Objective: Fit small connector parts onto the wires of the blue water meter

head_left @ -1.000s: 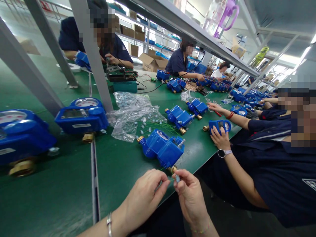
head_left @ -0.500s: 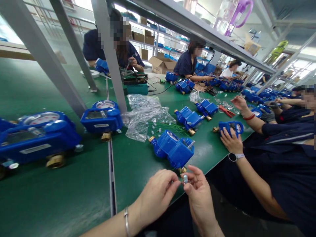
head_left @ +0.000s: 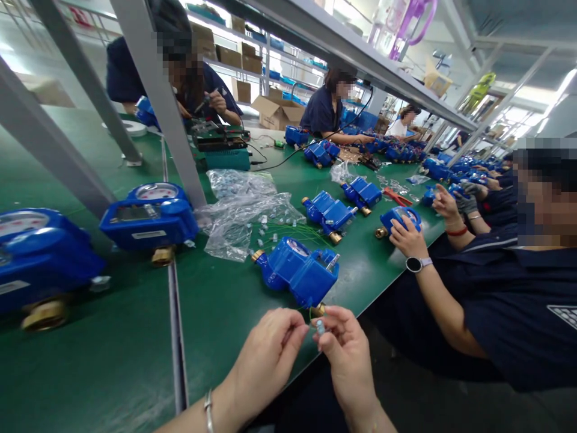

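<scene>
Left hand (head_left: 270, 344): pinching a thin green wire (head_left: 311, 314)
Right hand (head_left: 350, 350): holding a small pale-blue piece (head_left: 320, 327)
Meter (head_left: 295, 270): blue, just beyond the hands, on the surface (head_left: 220, 319)
Bag (head_left: 237, 227): clear, crumpled
Pliers (head_left: 398, 197): red

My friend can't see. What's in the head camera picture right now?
A person's right hand pinches a small pale piece and the left hand seems to hold a thin green wire, close together at a green table's edge. A blue meter lies just beyond; other people work nearby.
</scene>
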Motion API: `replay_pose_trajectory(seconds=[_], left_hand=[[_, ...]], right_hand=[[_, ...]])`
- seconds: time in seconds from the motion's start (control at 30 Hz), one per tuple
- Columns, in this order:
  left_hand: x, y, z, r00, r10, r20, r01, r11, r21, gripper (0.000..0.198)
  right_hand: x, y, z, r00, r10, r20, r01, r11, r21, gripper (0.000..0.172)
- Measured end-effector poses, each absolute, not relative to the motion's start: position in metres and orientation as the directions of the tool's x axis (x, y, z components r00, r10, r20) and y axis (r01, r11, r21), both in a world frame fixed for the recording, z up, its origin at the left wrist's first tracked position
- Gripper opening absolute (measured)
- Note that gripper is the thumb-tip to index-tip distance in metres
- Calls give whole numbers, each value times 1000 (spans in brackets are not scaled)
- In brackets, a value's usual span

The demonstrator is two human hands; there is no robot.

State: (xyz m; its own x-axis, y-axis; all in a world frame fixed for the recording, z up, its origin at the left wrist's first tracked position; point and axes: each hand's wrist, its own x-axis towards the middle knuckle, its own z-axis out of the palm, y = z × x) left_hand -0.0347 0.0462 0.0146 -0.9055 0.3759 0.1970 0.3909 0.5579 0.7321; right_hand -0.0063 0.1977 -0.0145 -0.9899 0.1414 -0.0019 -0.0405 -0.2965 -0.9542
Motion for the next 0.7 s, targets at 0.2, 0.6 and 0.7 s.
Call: replay_pose_trajectory(seconds=[0.2, 0.6, 0.7], left_hand=[[-34, 47, 13, -847, 458, 269, 513, 575, 638, 15], [-37, 45, 8, -856, 432, 285, 497, 531, 687, 13], [-36, 44, 11, -855, 435, 283, 496, 524, 693, 13]], right_hand=[[-7, 197, -19, -985, 175, 1, -51, -281, -958, 47], [-7, 195, -21, -989, 143, -30, -22, -351, -936, 32], [-7, 195, -19, -987, 160, -4, -46, -309, -950, 35]])
